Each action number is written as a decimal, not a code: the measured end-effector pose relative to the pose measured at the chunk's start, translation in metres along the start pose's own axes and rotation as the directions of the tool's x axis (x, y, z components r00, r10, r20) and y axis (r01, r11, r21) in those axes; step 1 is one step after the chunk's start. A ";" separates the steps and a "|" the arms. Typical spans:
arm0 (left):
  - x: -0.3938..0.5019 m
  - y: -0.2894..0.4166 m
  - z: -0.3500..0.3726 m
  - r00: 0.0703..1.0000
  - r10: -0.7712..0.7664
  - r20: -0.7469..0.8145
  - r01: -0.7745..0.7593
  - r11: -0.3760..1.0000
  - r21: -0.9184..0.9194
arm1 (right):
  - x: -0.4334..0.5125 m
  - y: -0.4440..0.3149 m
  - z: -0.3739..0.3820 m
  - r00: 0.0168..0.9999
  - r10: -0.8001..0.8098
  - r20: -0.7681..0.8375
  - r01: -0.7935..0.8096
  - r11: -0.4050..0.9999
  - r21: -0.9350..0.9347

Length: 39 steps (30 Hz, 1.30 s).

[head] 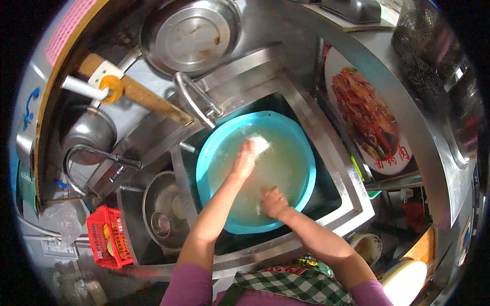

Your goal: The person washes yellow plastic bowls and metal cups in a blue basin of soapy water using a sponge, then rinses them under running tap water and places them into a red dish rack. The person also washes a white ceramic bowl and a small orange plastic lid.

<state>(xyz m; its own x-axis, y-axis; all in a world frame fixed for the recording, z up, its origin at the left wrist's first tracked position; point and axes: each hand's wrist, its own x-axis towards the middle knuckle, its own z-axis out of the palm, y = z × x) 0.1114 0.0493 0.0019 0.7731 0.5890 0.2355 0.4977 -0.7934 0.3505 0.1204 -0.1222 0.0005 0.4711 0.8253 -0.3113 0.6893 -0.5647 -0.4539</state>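
Note:
A round turquoise plastic basin (pixel 305 168) stands in the right-hand bowl of a stainless steel sink (pixel 323 143), filled with cloudy, yellowish water (pixel 275 164). My left hand (pixel 244 160) reaches over the far middle of the basin, fingers pointing away from me, at the water. Beside its fingertips is a bright white patch (pixel 261 144); whether that is an object or glare is unclear. Nearer to me, my right hand (pixel 274 202) has bent fingers dipping into the water. The murk hides anything under the surface, so what either hand holds there cannot be seen.
A curved metal faucet (pixel 193 99) reaches the basin's far left rim. Left of it, the second sink bowl holds a round metal pan (pixel 145 204). A red plastic basket (pixel 109 237) sits at the left edge. A large metal basin (pixel 191 36) lies behind the sink.

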 end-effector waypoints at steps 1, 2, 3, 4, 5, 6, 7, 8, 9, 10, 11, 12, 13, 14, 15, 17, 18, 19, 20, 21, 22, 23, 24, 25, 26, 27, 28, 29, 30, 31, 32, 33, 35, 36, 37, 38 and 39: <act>-0.006 -0.007 -0.018 0.989 -0.028 -0.142 0.019 0.998 -0.067 | 0.008 0.003 -0.010 0.993 -0.098 -0.062 0.092 0.992 -0.081; -0.014 -0.011 -0.033 0.962 -0.216 -0.165 0.158 0.938 -0.307 | 0.021 0.009 -0.022 0.988 -0.154 0.010 0.154 0.976 -0.155; -0.028 -0.014 -0.047 0.927 -0.322 -0.193 0.244 0.908 -0.341 | 0.024 0.018 -0.034 0.991 -0.099 -0.095 0.117 0.971 0.207; -0.045 -0.013 -0.055 0.907 -0.414 -0.077 0.359 0.856 -0.372 | 0.025 0.017 -0.039 0.979 0.195 -0.066 -0.125 0.817 0.564; -0.062 -0.011 -0.059 0.865 -0.502 0.000 0.458 0.789 -0.410 | 0.031 0.009 -0.040 0.967 0.250 -0.046 -0.087 0.498 0.863; -0.075 -0.007 -0.058 0.859 -0.505 0.087 0.461 0.687 -0.561 | 0.025 0.006 -0.041 0.994 0.099 0.044 -0.067 0.247 0.967; -0.087 -0.003 -0.054 0.828 -0.535 0.166 0.486 0.538 -0.689 | 0.019 0.000 -0.037 0.991 -0.077 0.105 -0.108 -0.034 0.994; -0.097 -0.001 -0.050 0.797 -0.593 0.113 0.545 0.627 -0.556 | 0.015 -0.011 -0.032 0.989 -0.098 0.108 -0.098 0.097 0.990; -0.103 0.002 -0.044 0.752 -0.651 0.106 0.591 0.593 -0.547 | 0.008 -0.021 -0.025 0.971 -0.234 0.047 -0.008 0.162 0.987; -0.109 0.001 -0.041 0.718 -0.691 0.082 0.523 0.459 -0.718 | 0.000 -0.031 -0.017 0.943 -0.332 0.013 0.023 0.102 0.994; -0.110 0.001 -0.037 0.681 -0.720 0.135 0.481 0.301 -0.823 | -0.004 -0.036 -0.011 0.903 -0.427 0.056 0.022 0.176 0.984; -0.113 -0.001 -0.035 0.708 -0.696 0.122 0.465 0.329 -0.822 | -0.008 -0.037 -0.007 0.904 -0.420 0.075 0.170 0.517 0.839; -0.113 -0.005 -0.035 0.738 -0.657 0.154 0.475 0.344 -0.810 | -0.009 -0.035 -0.005 0.871 -0.490 0.023 0.373 0.692 0.619; -0.113 -0.006 -0.034 0.750 -0.648 0.132 0.444 0.346 -0.827 | -0.006 -0.028 -0.005 0.818 -0.575 0.028 0.482 0.711 0.512; -0.114 -0.008 -0.034 0.768 -0.612 0.188 0.490 0.372 -0.788 | -0.001 -0.022 -0.005 0.718 -0.694 -0.049 0.684 0.691 0.234; -0.112 -0.009 -0.033 0.776 -0.598 0.200 0.507 0.402 -0.762 | 0.020 0.003 -0.014 0.609 -0.789 0.078 0.793 0.609 -0.026; -0.115 -0.013 -0.034 0.768 -0.529 0.361 0.612 0.440 -0.657 | 0.028 0.016 -0.019 0.547 -0.814 0.193 0.834 0.511 -0.207; -0.115 -0.012 -0.032 0.760 -0.486 0.432 0.630 0.387 -0.673 | 0.036 0.024 -0.018 0.592 -0.757 0.276 0.806 0.562 -0.186; -0.117 -0.015 -0.032 0.710 -0.427 0.560 0.694 0.292 -0.658 | 0.044 0.030 -0.018 0.634 -0.692 0.345 0.768 0.614 -0.181; -0.119 -0.014 -0.030 0.651 -0.345 0.676 0.752 0.179 -0.634 | 0.052 0.034 -0.017 0.668 -0.620 0.411 0.728 0.661 -0.185; -0.119 -0.016 -0.029 0.647 -0.311 0.697 0.754 0.124 -0.645 | 0.056 0.034 -0.014 0.702 -0.567 0.430 0.655 0.752 -0.077; -0.120 -0.017 -0.028 0.662 -0.331 0.673 0.728 0.072 -0.682 | 0.057 0.031 -0.009 0.683 -0.639 0.354 0.717 0.678 -0.160; -0.119 -0.015 -0.026 0.678 -0.355 0.644 0.694 0.019 -0.720 | 0.055 0.028 -0.005 0.593 -0.766 0.249 0.805 0.558 -0.203; -0.119 -0.015 -0.026 0.669 -0.393 0.631 0.666 -0.062 -0.744 | 0.052 0.024 -0.003 0.513 -0.833 0.206 0.846 0.450 -0.285; -0.119 -0.012 -0.023 0.679 -0.498 0.539 0.614 -0.017 -0.789 | 0.047 0.018 0.000 0.608 -0.783 0.128 0.790 0.613 -0.007; -0.118 -0.009 -0.022 0.692 -0.581 0.429 0.605 0.143 -0.783 | 0.040 0.011 0.004 0.735 -0.661 0.152 0.622 0.746 0.237; -0.117 -0.007 -0.020 0.700 -0.640 0.317 0.603 0.291 -0.743 | 0.034 0.006 0.005 0.820 -0.540 0.191 0.411 0.786 0.461; -0.117 -0.005 -0.019 0.677 -0.715 0.173 0.602 0.402 -0.690 | 0.030 0.002 0.004 0.808 -0.568 0.157 0.467 0.780 0.418; -0.117 -0.004 -0.018 0.644 -0.763 0.059 0.634 0.488 -0.600 | 0.028 0.000 0.002 0.783 -0.615 0.090 0.541 0.746 0.389; -0.117 -0.004 -0.017 0.679 -0.731 0.060 0.609 0.516 -0.602 | 0.027 -0.002 0.002 0.713 -0.696 0.085 0.626 0.687 0.370; -0.117 -0.006 -0.017 0.720 -0.687 0.096 0.595 0.540 -0.596 | 0.031 0.000 -0.002 0.633 -0.768 0.101 0.742 0.638 0.205; -0.119 -0.006 -0.017 0.750 -0.650 0.121 0.590 0.574 -0.568 | 0.034 0.003 -0.005 0.619 -0.755 0.216 0.767 0.640 0.038; -0.117 -0.013 -0.021 0.739 -0.587 0.332 0.664 0.547 -0.510 | 0.047 0.010 -0.007 0.550 -0.769 0.327 0.833 0.473 -0.287; -0.117 -0.014 -0.024 0.748 -0.567 0.344 0.661 0.590 -0.463 | 0.049 0.014 -0.005 0.638 -0.687 0.348 0.769 0.547 -0.331; -0.117 -0.014 -0.027 0.744 -0.545 0.387 0.668 0.614 -0.421 | 0.052 0.018 -0.004 0.592 -0.732 0.337 0.799 0.481 -0.360; -0.117 -0.012 -0.031 0.738 -0.553 0.386 0.674 0.580 -0.458 | 0.052 0.020 -0.001 0.536 -0.794 0.288 0.823 0.414 -0.390; -0.116 -0.010 -0.034 0.700 -0.607 0.377 0.697 0.463 -0.547 | 0.052 0.021 0.002 0.503 -0.806 0.312 0.832 0.353 -0.428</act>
<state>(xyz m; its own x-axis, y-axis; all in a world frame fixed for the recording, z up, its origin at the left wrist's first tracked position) 0.0034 -0.0055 0.0023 0.3868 0.8358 -0.3896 0.5540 0.1272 0.8227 0.1582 -0.0914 -0.0264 -0.4902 0.8701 -0.0512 0.8711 0.4872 -0.0619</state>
